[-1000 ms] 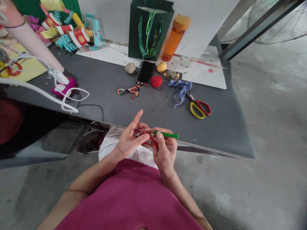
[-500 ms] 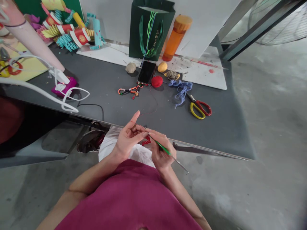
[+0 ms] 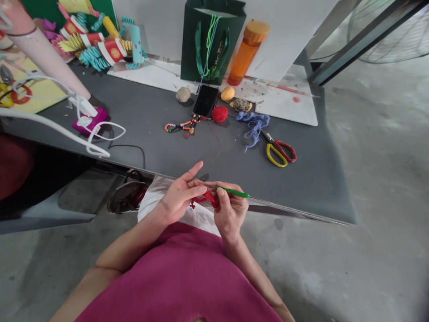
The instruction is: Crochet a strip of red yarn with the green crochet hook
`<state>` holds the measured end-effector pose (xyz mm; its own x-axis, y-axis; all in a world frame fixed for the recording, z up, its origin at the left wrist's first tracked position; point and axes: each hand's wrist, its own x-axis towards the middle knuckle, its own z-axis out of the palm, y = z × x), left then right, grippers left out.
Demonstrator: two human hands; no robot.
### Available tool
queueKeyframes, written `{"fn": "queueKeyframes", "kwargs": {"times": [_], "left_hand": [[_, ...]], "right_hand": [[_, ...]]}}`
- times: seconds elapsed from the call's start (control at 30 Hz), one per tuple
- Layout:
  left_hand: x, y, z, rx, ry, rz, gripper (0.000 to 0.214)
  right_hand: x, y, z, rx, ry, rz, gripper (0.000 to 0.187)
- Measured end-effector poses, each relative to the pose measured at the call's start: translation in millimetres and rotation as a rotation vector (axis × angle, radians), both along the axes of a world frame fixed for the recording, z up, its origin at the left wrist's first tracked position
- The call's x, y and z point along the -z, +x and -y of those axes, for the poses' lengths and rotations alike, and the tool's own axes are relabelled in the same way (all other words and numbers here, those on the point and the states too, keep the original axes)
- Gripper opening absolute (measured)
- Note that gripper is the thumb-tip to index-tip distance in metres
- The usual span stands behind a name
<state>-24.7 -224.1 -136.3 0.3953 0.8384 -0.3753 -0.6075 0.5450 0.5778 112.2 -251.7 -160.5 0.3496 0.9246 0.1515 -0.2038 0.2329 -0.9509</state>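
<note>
Holding our red crochet piece [image 3: 204, 199] just in front of the gray table [image 3: 284, 188], we've got the green crochet hook [image 3: 233, 192] clamped in our right hand [image 3: 229, 210], with our left hand [image 3: 181, 197] pinching the yarn right beside it.

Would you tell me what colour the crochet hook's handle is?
The crochet hook's handle is green, clearest in the head view.

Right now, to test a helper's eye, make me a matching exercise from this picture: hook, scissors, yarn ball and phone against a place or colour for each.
Things:
1. hook
2. scissors
3. yarn ball
4. phone

Matches:
A. black, in front of a green bag
B. in the right hand
C. red and round
D. yellow and red handles

Pairs: 1-B, 2-D, 3-C, 4-A
</note>
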Motion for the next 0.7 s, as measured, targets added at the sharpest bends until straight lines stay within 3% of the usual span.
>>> {"fn": "queueKeyframes", "kwargs": {"times": [0.3, 0.7], "left_hand": [[-1.6, -1.1, -0.7, 0.024, -0.036, 0.077, 0.062], [2.8, -8.4, -1.9, 0.074, -0.017, 0.044, 0.063]], "right_hand": [[-6.4, -0.1, -5.0, -0.119, -0.024, -0.157, 0.018], [-5.3, 8.9, 1.1, -0.069, -0.029, -0.026, 0.021]]}}
